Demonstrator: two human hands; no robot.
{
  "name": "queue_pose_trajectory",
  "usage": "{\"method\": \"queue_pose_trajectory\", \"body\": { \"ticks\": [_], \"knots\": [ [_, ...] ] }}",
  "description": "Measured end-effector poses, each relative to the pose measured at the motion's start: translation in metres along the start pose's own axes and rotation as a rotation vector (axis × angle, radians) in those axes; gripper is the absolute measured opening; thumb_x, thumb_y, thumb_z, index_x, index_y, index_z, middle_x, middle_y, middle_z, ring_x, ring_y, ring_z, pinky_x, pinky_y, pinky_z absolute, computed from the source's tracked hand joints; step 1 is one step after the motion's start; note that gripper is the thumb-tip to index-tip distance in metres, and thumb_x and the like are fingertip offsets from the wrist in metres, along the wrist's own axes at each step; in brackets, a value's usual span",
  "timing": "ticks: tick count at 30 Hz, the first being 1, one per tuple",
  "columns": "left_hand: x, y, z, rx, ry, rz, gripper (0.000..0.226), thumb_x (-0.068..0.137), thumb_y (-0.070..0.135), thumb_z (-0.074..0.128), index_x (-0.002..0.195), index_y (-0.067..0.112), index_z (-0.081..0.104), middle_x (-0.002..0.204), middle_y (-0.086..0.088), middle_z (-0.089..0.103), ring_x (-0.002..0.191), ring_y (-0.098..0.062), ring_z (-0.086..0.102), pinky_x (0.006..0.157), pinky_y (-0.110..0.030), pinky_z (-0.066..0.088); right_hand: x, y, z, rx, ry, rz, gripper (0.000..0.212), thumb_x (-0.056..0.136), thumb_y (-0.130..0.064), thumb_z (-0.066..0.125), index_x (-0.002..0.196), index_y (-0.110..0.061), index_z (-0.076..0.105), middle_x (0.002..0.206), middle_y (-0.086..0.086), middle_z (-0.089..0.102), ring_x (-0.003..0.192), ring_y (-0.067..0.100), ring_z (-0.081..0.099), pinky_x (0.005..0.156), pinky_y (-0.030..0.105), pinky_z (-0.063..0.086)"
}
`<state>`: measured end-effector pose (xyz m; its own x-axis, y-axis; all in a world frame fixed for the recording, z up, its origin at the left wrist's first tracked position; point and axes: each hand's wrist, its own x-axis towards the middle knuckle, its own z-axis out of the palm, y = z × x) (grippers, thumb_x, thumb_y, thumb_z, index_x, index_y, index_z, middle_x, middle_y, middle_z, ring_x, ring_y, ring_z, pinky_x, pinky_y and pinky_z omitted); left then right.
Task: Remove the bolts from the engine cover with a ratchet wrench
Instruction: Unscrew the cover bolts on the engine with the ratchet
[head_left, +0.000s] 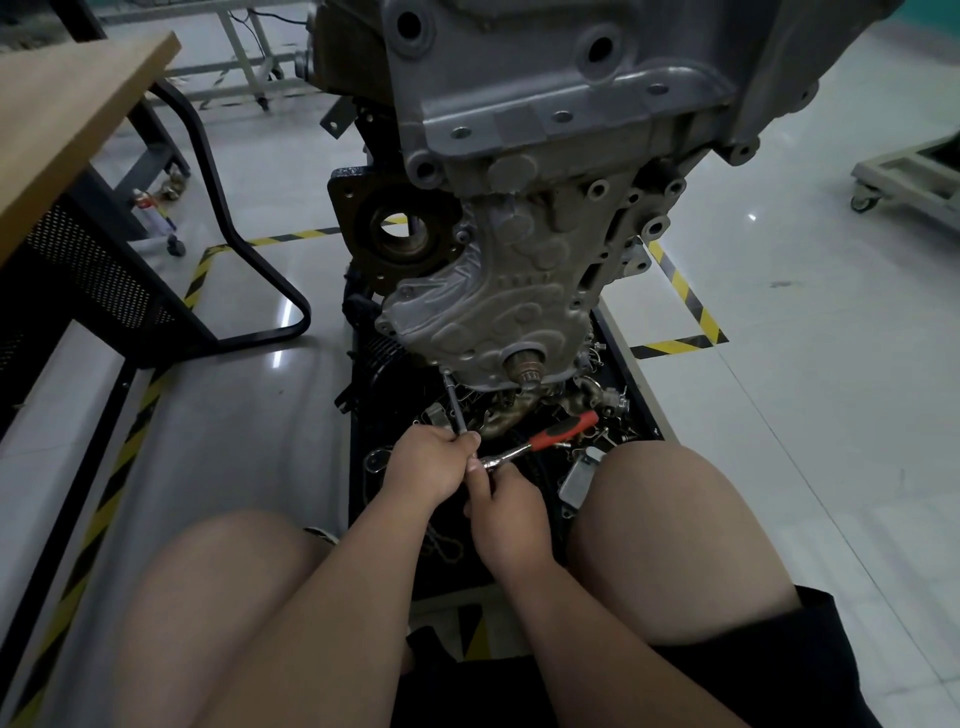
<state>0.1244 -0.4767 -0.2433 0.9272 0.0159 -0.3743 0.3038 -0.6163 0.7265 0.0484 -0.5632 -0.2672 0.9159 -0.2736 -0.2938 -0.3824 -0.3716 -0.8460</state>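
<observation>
A grey engine cover (498, 301) faces me on an upright engine. A ratchet wrench (545, 441) with a red and black handle lies level below it, its handle pointing right. A long steel extension bar (453, 402) runs from the ratchet head up to the cover's lower left edge. My left hand (426, 465) is closed around the bar's lower end. My right hand (506, 506) grips the ratchet's metal neck by the head. The bolt at the bar's tip is too small to make out.
A black tray (631, 402) under the engine holds several loose metal parts and a chain. A wooden-topped bench (62, 119) with black legs stands at the left. My bare knees flank the hands. A wheeled trolley (904, 179) sits far right on the tiled floor.
</observation>
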Motion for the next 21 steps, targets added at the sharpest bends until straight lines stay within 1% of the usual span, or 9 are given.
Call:
{"method": "queue_pose_trajectory", "body": {
  "ticks": [2, 5, 7, 10, 12, 14, 17, 19, 21],
  "knots": [
    [0.001, -0.001, 0.001, -0.039, -0.004, -0.025, 0.04, 0.086, 0.031, 0.066, 0.048, 0.02, 0.065, 0.042, 0.009, 0.057, 0.035, 0.002, 0.047, 0.051, -0.021, 0.034, 0.002, 0.002, -0.001, -0.061, 0.013, -0.043, 0.036, 0.098, -0.048, 0.043, 0.084, -0.015, 0.049, 0.07, -0.001, 0.057, 0.059, 0.016, 0.051, 0.054, 0.031, 0.038],
    [0.001, -0.002, 0.001, -0.043, -0.008, -0.038, 0.038, 0.085, 0.032, 0.067, 0.059, 0.004, 0.067, 0.049, -0.001, 0.057, 0.041, -0.009, 0.048, 0.051, -0.022, 0.036, 0.006, 0.005, -0.001, -0.114, -0.005, -0.085, 0.033, 0.097, -0.045, 0.049, 0.093, -0.013, 0.054, 0.076, 0.004, 0.062, 0.064, 0.021, 0.056, 0.056, 0.033, 0.039],
    [0.001, -0.003, 0.0, -0.03, 0.002, -0.033, 0.038, 0.085, 0.032, 0.067, 0.062, 0.001, 0.067, 0.05, -0.004, 0.056, 0.04, -0.009, 0.047, 0.049, -0.021, 0.035, 0.005, 0.005, -0.001, -0.09, -0.022, -0.069, 0.032, 0.097, -0.045, 0.05, 0.09, -0.013, 0.055, 0.074, 0.002, 0.061, 0.061, 0.018, 0.054, 0.056, 0.033, 0.04],
    [0.001, -0.003, 0.0, 0.008, 0.019, -0.022, 0.035, 0.083, 0.033, 0.067, 0.055, 0.012, 0.067, 0.043, 0.005, 0.058, 0.036, 0.0, 0.048, 0.042, -0.017, 0.033, 0.003, 0.0, 0.001, 0.189, -0.077, 0.033, 0.038, 0.099, -0.042, 0.046, 0.087, -0.009, 0.06, 0.068, 0.003, 0.063, 0.056, 0.014, 0.057, 0.058, 0.038, 0.051],
    [0.001, 0.0, -0.002, 0.014, 0.03, -0.004, 0.038, 0.083, 0.033, 0.067, 0.05, 0.014, 0.063, 0.039, 0.007, 0.055, 0.034, 0.0, 0.048, 0.037, -0.012, 0.031, 0.003, -0.004, 0.002, 0.476, -0.175, 0.171, 0.048, 0.102, -0.043, 0.038, 0.091, -0.002, 0.062, 0.059, 0.004, 0.06, 0.049, 0.014, 0.057, 0.049, 0.031, 0.05],
    [0.001, 0.003, -0.003, 0.024, 0.028, 0.012, 0.042, 0.085, 0.032, 0.066, 0.047, 0.015, 0.058, 0.035, 0.008, 0.051, 0.033, 0.0, 0.046, 0.034, -0.011, 0.03, 0.003, -0.007, 0.003, 0.667, -0.264, 0.316, 0.056, 0.103, -0.048, 0.029, 0.093, -0.002, 0.059, 0.051, 0.004, 0.053, 0.041, 0.016, 0.051, 0.045, 0.024, 0.044],
    [-0.001, 0.004, -0.004, 0.033, -0.014, 0.001, 0.041, 0.088, 0.031, 0.062, 0.049, 0.017, 0.059, 0.034, 0.007, 0.051, 0.031, -0.001, 0.046, 0.032, -0.012, 0.028, 0.002, -0.011, 0.006, 0.843, -0.354, 0.428, 0.06, 0.102, -0.055, 0.02, 0.092, -0.005, 0.052, 0.049, 0.003, 0.044, 0.038, 0.016, 0.043, 0.047, 0.024, 0.039],
    [-0.002, 0.003, -0.004, 0.04, -0.037, -0.018, 0.039, 0.09, 0.032, 0.06, 0.055, 0.015, 0.062, 0.036, 0.006, 0.053, 0.03, -0.002, 0.046, 0.037, -0.018, 0.033, 0.001, -0.014, 0.007, 0.894, -0.387, 0.462, 0.06, 0.101, -0.058, 0.018, 0.092, -0.008, 0.048, 0.05, 0.002, 0.038, 0.041, 0.016, 0.038, 0.048, 0.024, 0.036],
    [-0.001, 0.002, -0.004, 0.038, -0.056, -0.033, 0.037, 0.091, 0.033, 0.057, 0.061, 0.013, 0.065, 0.036, 0.004, 0.053, 0.03, -0.003, 0.046, 0.04, -0.018, 0.031, 0.0, -0.015, 0.008, 0.934, -0.43, 0.488, 0.059, 0.1, -0.06, 0.015, 0.096, -0.01, 0.046, 0.051, 0.002, 0.033, 0.045, 0.017, 0.035, 0.05, 0.025, 0.034]
  ]
}}
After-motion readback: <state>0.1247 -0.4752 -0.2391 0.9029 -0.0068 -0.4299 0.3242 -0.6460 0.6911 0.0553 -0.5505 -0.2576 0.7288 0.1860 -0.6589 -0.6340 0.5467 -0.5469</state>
